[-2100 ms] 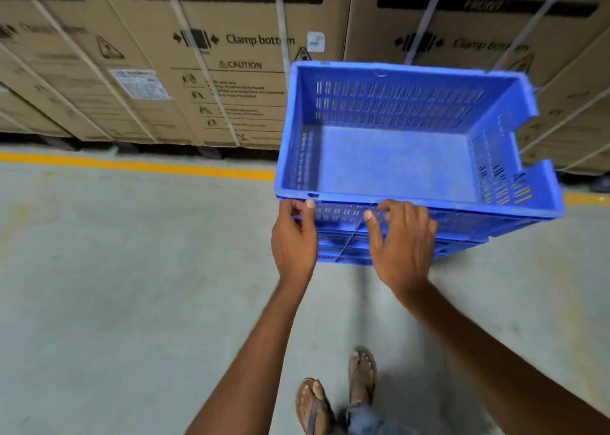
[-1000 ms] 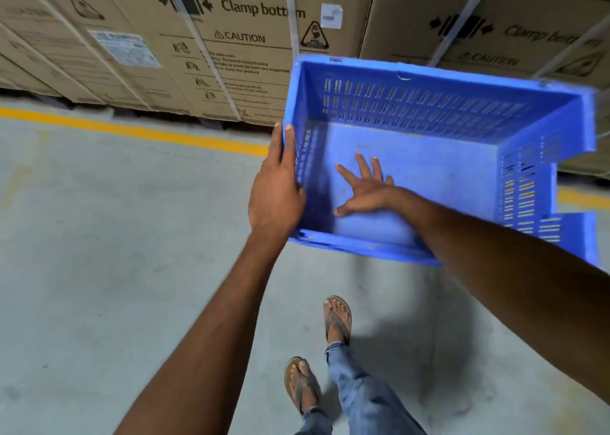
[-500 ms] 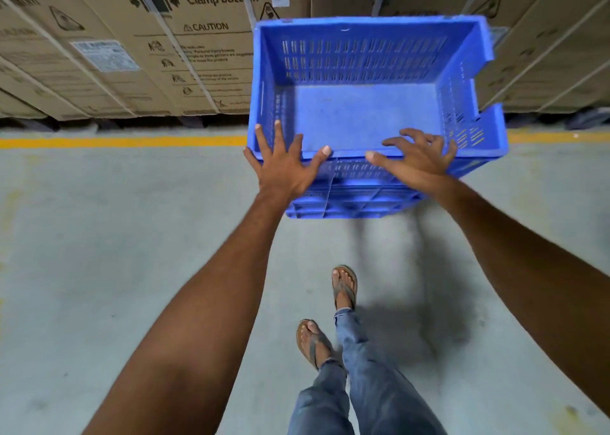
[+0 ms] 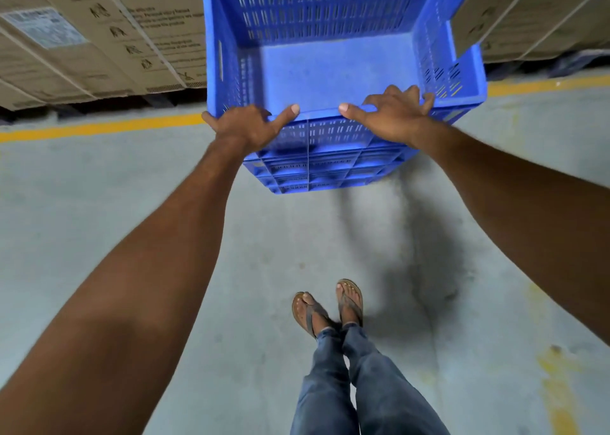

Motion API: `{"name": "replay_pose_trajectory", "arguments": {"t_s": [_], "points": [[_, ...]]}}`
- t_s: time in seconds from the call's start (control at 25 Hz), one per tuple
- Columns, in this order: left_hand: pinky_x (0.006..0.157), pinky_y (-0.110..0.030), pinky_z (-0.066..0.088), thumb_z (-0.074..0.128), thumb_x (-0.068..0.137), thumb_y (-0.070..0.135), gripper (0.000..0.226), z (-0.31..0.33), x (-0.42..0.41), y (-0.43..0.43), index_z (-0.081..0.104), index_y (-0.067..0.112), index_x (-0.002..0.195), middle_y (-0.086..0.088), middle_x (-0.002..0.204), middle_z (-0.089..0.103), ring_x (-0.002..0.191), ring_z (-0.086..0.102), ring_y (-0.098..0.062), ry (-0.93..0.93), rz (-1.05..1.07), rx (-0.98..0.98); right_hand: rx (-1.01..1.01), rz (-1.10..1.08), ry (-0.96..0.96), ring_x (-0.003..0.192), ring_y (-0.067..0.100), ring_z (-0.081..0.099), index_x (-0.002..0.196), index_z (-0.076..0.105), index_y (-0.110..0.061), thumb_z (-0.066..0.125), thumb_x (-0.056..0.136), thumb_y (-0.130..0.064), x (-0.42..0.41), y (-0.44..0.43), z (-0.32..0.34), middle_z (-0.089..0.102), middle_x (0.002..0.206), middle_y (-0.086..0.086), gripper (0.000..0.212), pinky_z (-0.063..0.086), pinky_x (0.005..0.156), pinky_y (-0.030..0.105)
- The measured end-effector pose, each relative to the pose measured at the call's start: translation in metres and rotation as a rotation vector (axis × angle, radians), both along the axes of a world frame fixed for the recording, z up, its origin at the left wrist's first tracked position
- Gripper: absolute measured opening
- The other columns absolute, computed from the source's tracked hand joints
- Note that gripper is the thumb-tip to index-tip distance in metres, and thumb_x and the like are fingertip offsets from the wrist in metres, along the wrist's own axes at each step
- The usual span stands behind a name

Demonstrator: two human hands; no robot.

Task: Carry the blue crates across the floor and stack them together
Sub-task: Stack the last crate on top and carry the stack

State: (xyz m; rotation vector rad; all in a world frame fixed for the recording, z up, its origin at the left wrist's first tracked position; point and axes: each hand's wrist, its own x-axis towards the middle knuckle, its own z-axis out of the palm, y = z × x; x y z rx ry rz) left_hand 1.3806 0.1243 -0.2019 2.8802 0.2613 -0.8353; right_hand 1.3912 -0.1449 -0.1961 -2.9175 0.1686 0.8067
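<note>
**Mid-carry, nothing stacked yet**

Grey concrete floor (image 4: 99, 220), brown cardboard cartons (image 4: 99, 38) stacked behind. The empty blue slotted plastic crate (image 4: 330, 68) is up off the floor, left hand (image 4: 246, 127) and right hand (image 4: 394, 117) each with fingers clamped over its near rim. Looks halfway through the carry to me; no second crate visible, so the stacking's all left

Matt plastic crate (image 4: 330, 71), cardboard boxes (image 4: 99, 38)
</note>
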Motion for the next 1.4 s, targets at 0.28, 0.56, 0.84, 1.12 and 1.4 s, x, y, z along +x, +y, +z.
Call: {"name": "replay_pose_trajectory", "arguments": {"t_s": [0.28,0.56,0.84,1.12,1.4], "points": [[0.116,-0.071,0.008,0.008,0.058,0.106,0.108,0.007,-0.002,0.0,0.071,0.029,0.101,-0.005,0.119,0.067,0.127,0.052,-0.036,0.049,-0.002,0.012,-0.011,0.023,-0.023,0.135,0.036,0.03,0.12,0.061,-0.044,0.01,0.058,-0.104,-0.005,0.0,0.002,0.047,0.137,0.006,0.1,0.015,0.105,0.055],[0.11,-0.074,-0.003,0.022,0.066,0.102,0.102,-0.002,-0.01,0.005,0.036,0.044,0.149,0.008,0.164,0.022,0.152,0.015,-0.025,-0.12,0.029,-0.143,0.006,0.065,0.025,0.141,0.038,0.023,0.126,0.057,-0.043,0.019,0.069,-0.097,0.001,0.001,0.002,0.038,0.148,0.008,0.087,0.014,0.107,0.058],[0.101,-0.045,0.041,0.049,0.097,0.027,0.081,-0.026,0.011,0.06,0.0,0.019,0.162,-0.016,0.159,0.032,0.133,0.048,-0.036,-0.439,0.229,-0.367,0.063,0.316,-0.184,0.126,0.031,0.038,0.127,0.054,-0.044,0.016,0.087,-0.083,-0.01,0.057,-0.023,0.05,0.139,-0.008,0.068,0.022,0.09,0.045],[0.065,-0.037,0.046,0.041,0.097,0.007,0.08,-0.024,0.01,0.064,-0.007,0.013,0.161,-0.028,0.111,0.065,0.071,0.059,-0.032,-0.42,0.217,-0.524,0.06,0.222,0.06,0.125,0.033,0.037,0.114,0.058,-0.042,0.009,0.075,-0.09,0.005,0.06,-0.006,0.052,0.128,-0.001,0.079,0.024,0.083,0.047],[0.106,-0.047,0.044,0.033,0.101,0.064,0.065,-0.016,0.031,0.124,0.028,0.025,0.152,-0.002,0.154,0.04,0.134,0.05,-0.023,-0.4,-0.005,-0.472,0.116,0.246,-0.345,0.127,0.033,0.046,0.122,0.064,-0.025,0.045,0.098,-0.033,-0.008,0.123,0.003,0.034,0.153,0.01,0.031,0.025,0.105,0.044]]}}
